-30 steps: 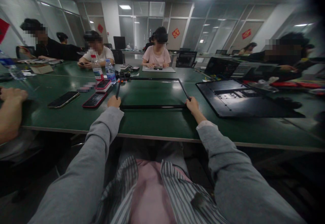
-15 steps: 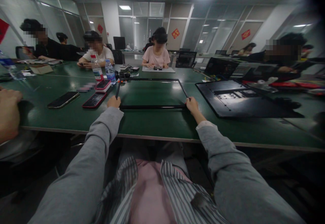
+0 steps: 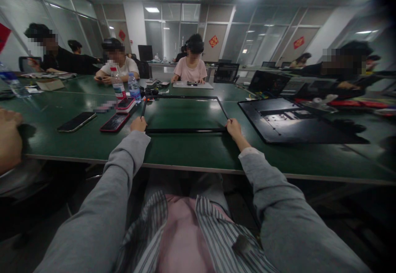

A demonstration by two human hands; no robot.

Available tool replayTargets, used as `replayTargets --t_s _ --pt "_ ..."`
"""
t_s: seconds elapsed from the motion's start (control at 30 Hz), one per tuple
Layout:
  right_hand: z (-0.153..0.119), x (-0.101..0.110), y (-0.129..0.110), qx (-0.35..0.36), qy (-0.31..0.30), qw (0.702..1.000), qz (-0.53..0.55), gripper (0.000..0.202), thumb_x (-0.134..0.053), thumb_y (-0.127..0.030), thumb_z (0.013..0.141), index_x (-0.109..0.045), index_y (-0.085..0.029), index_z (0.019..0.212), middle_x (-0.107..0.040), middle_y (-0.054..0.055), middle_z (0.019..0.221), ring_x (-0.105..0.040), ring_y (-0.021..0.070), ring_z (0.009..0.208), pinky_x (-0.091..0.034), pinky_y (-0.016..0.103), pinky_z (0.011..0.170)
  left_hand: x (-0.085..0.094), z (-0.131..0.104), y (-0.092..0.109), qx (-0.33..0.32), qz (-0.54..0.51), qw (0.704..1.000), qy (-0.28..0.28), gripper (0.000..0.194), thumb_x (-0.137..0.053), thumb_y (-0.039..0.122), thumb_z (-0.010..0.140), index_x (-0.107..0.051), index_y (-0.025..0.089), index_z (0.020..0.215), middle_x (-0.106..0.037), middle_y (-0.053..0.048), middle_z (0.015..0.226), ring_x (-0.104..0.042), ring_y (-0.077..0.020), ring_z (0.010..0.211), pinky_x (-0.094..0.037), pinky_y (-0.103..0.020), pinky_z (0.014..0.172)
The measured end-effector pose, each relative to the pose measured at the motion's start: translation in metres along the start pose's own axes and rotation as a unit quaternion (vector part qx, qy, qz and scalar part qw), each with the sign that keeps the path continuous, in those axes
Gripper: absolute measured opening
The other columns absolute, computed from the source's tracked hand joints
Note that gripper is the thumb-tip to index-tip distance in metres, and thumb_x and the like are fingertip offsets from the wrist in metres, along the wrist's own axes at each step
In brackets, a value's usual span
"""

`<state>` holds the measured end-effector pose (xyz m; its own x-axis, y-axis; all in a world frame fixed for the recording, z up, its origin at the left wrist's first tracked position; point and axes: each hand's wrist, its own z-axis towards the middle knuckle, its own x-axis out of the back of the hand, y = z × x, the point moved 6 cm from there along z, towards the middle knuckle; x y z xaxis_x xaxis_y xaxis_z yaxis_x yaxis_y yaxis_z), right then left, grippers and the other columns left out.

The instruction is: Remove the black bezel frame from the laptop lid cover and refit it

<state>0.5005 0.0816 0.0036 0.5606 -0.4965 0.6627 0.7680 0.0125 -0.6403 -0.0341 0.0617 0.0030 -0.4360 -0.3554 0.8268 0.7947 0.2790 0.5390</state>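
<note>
The left hand [image 3: 138, 124] and right hand [image 3: 234, 128] each grip one side of a thin black frame [image 3: 185, 130]. Left of it, two phones [image 3: 76, 122] [image 3: 115, 122] lie on the green table [image 3: 102, 145].

Our left hand [image 3: 138, 124] and right hand [image 3: 234, 127] hide from us the gripped parts of the black frame [image 3: 185, 131]. Near nine o'clock, the picture's edge cuts a co-worker's arm [image 3: 9, 141] and a bottle [image 3: 14, 82]. At twelve o'clock, one dark object [image 3: 192, 83] is too small to name. Near three o'clock, red items [image 3: 365, 103] are blurred.
</note>
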Motion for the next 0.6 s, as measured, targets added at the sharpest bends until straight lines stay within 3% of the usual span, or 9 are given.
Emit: replayTargets --t_s 0.1,0.3,0.6 --pt "0.003 -0.003 0.008 -0.042 -0.002 0.999 0.011 0.045 -0.038 -0.053 0.098 -0.065 -0.019 0.105 -0.071 0.016 0.093 -0.065 0.0312 0.099 -0.048 0.044 0.094 0.003 -0.004 0.002 0.005 -0.005 1.000 -0.003 0.043 -0.033 0.036 0.103 -0.073 0.018 0.101 -0.075 -0.015 0.115 -0.064 -0.0303 0.121 -0.045 -0.039 0.099" --pt "0.007 -0.009 0.016 -0.051 -0.018 0.999 0.001 0.037 -0.040 -0.042 0.098 -0.065 -0.016 0.105 -0.072 0.018 0.102 -0.065 0.0295 0.100 -0.046 0.042 0.096 0.009 -0.010 0.007 0.005 -0.007 1.000 -0.009 0.044 -0.032 0.035 0.104 -0.072 0.019 0.100 -0.075 -0.014 0.115 -0.063 -0.0296 0.122 -0.044 -0.037 0.101" --pt "0.007 -0.008 0.016 -0.055 -0.018 0.998 0.005 0.035 -0.041 -0.044 0.097 -0.065 -0.018 0.102 -0.070 0.017 0.098 -0.064 0.0296 0.098 -0.047 0.042 0.094 0.005 -0.006 0.004 0.005 0.004 1.000 -0.009 0.045 -0.032 0.035 0.103 -0.073 0.018 0.097 -0.074 -0.016 0.116 -0.064 -0.0304 0.121 -0.045 -0.039 0.100"
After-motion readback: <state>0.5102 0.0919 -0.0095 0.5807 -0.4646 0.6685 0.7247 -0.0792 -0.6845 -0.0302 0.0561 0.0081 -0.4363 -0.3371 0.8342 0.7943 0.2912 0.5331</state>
